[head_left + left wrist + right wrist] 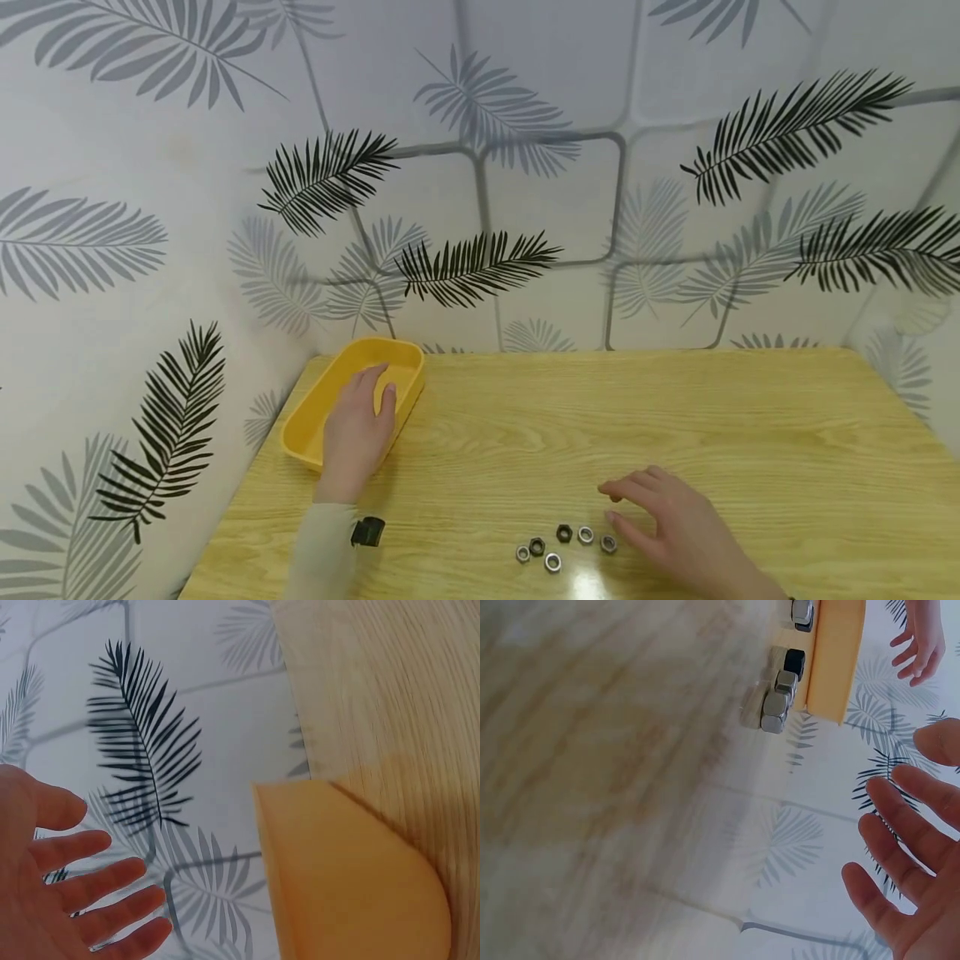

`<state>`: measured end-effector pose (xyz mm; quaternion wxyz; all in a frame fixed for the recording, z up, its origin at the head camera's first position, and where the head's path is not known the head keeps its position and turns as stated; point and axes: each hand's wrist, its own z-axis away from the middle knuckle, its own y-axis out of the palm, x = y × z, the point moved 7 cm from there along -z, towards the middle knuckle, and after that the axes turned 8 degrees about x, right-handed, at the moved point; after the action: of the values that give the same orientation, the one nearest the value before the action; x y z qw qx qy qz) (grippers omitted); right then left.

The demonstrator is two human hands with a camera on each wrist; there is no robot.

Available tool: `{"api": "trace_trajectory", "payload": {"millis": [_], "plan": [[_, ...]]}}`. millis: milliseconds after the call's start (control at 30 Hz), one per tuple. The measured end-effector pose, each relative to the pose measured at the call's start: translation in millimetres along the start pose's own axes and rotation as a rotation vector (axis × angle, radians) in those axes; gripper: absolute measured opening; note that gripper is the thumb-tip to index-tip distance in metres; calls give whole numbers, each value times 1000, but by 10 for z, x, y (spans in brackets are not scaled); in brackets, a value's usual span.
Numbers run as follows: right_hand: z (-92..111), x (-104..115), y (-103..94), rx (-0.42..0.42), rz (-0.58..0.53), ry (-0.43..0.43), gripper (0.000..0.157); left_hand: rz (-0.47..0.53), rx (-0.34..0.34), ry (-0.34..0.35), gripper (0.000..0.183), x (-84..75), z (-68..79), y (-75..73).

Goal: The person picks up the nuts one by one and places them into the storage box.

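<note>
Right hand [671,529]: nearer one to the hex nuts [564,533], fingers released
Nuts: six on tabletop [600,417], just left of these fingers
Left hand [357,425]: over yellow tray [395,357], fingers loose
Tray axis: forward, leaning right

Six nuts [564,527] lie on the table [637,417], right of and before the tray [322,408] (wall [555,208] behind), as I watch remotely.
</note>
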<state>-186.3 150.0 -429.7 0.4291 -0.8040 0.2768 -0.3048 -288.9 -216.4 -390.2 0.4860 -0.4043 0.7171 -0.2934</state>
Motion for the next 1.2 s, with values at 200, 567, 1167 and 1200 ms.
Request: {"api": "trace_trajectory", "payload": {"millis": [200,567,1167,1200], "plan": [[47,31,18,-16,-18,-48,36,33,-59,-34,38,285,34,-187],[125,26,89,-4,-39,-30,42,50,-35,-223,53,928,158,-391],[186,25,144,33,34,-46,32,372,66,-553,46,1702,337,-195],[190,21,152,42,40,-41,32,387,56,-563,45,1715,336,-192]]}}
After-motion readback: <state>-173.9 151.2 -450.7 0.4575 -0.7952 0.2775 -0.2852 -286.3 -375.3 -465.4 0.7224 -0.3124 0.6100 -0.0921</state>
